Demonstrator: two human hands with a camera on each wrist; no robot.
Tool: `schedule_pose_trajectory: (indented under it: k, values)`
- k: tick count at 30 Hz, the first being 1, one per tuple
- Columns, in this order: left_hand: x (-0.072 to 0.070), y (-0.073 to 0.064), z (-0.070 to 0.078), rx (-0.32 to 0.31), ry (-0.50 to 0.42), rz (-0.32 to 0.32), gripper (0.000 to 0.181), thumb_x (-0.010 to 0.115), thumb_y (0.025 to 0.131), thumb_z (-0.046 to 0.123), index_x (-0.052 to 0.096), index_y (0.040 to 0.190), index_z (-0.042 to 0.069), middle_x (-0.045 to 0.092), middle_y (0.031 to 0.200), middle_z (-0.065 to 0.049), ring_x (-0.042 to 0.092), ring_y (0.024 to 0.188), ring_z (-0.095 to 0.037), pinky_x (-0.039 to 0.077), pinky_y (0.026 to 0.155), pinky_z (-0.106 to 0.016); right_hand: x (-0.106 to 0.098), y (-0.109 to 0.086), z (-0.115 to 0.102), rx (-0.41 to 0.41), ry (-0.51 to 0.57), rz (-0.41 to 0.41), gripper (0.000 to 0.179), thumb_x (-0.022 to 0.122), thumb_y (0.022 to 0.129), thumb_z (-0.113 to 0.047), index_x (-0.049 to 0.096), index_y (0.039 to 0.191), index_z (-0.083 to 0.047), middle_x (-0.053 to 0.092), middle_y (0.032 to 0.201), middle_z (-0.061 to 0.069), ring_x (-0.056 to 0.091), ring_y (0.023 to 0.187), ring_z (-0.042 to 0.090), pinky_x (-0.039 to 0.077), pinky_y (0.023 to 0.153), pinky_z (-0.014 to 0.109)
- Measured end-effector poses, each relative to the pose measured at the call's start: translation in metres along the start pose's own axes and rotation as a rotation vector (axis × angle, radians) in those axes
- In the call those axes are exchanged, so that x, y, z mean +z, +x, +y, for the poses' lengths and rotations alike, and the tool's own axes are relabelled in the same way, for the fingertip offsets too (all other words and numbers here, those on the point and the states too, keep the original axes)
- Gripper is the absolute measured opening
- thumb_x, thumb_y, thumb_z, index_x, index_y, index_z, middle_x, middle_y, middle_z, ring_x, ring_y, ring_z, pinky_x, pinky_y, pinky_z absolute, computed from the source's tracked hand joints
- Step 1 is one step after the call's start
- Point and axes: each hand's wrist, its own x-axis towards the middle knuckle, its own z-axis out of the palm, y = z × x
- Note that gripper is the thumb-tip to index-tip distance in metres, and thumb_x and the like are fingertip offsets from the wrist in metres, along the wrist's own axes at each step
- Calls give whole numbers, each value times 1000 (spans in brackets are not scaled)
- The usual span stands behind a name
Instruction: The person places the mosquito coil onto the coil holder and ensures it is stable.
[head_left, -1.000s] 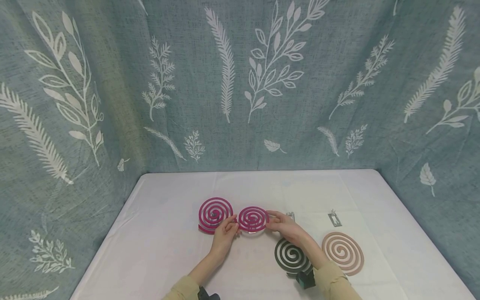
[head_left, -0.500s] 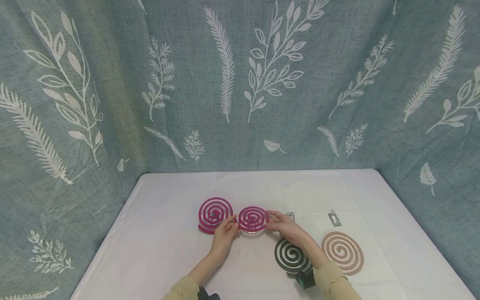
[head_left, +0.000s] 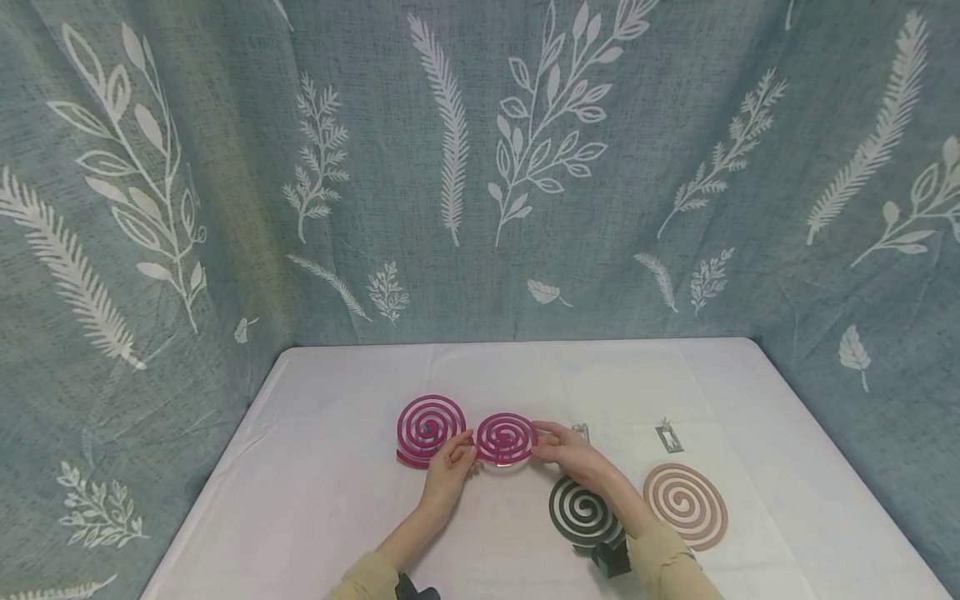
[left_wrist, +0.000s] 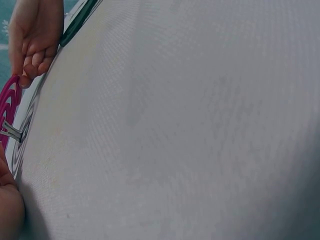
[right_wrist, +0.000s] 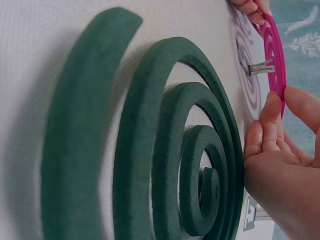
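In the head view, a magenta spiral mosquito coil point(head_left: 506, 437) is held level just above the white table. My left hand point(head_left: 447, 473) pinches its left edge, and my right hand point(head_left: 572, 457) pinches the right edge between thumb and finger. Under this coil a small metal stand point(right_wrist: 261, 67) has its upright prong reaching the spiral, as the right wrist view shows. Whether the prong bears the coil I cannot tell. Left of it, a second magenta coil point(head_left: 429, 428) appears raised, partly behind my left fingers.
Below my right forearm lies a dark green coil point(right_wrist: 140, 125), large in the right wrist view. A tan coil point(head_left: 684, 503) lies flat to its right. One metal stand point(head_left: 670, 437) is farther back; another point(head_left: 582, 431) shows partly behind my right hand. A patterned curtain point(head_left: 480, 167) surrounds the table.
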Motion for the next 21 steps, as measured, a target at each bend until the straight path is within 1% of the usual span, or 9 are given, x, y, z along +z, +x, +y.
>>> schedule_pose_trajectory:
  k: [6, 12, 18, 21]
  values:
    - [0, 0, 0, -3, 5, -1, 42, 52, 96, 4, 44, 135, -8, 63, 96, -15, 61, 75, -1, 50, 72, -12, -1, -2, -2, -3, -12, -10, 62, 62, 89, -16, 35, 142, 1, 61, 105, 8, 54, 99, 17, 33, 108, 51]
    - [0, -1, 1, -6, 8, 4, 42, 52, 96, 4, 44, 134, -8, 63, 95, -14, 61, 74, -2, 50, 72, -12, -1, -1, -2, -4, -6, -11, 62, 62, 89, -15, 36, 142, 1, 61, 101, 5, 54, 97, 16, 33, 108, 51]
    - [0, -1, -1, 4, 15, 2, 41, 51, 95, 3, 44, 134, -9, 62, 93, -10, 61, 74, -2, 50, 72, -12, -1, -4, -4, -4, -6, -20, 62, 61, 90, -16, 34, 143, 1, 58, 96, 2, 52, 92, 14, 35, 105, 47]
    - [0, 0, -2, 15, 28, 4, 40, 52, 95, 3, 45, 133, -10, 63, 93, -11, 61, 74, -2, 50, 71, -12, -1, -5, -5, -13, -15, -26, 62, 61, 90, -16, 34, 143, 2, 57, 95, 2, 50, 90, 14, 36, 102, 45]
